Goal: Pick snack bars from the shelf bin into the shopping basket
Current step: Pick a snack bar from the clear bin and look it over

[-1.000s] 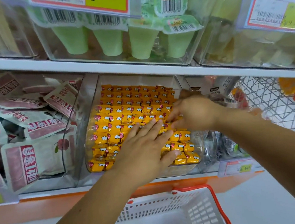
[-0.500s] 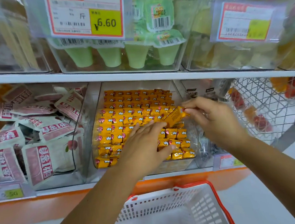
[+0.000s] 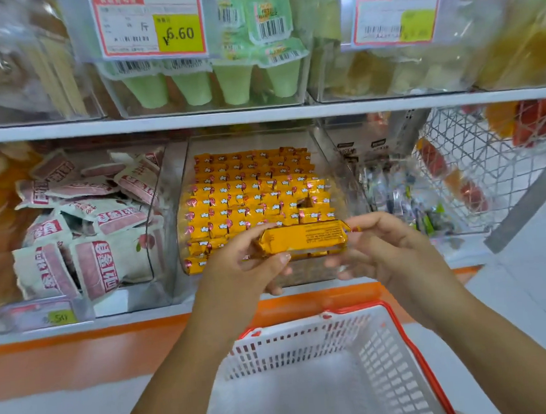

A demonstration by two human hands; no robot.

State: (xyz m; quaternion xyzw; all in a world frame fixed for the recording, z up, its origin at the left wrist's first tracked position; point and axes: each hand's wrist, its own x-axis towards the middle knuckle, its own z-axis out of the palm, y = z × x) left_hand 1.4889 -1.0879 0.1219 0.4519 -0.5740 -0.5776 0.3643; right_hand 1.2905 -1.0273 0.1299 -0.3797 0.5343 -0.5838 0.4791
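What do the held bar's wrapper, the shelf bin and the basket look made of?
Snack bar: glossy yellow wrapper, likely metallised film; it crinkles and glints. Shelf bin: clear rigid plastic, perhaps acrylic; the bars show through its walls. Shopping basket: white moulded plastic, matte, slotted walls, red rim.

Glossy foil snack bar point(image 3: 302, 240); perforated plastic basket point(image 3: 311, 341)
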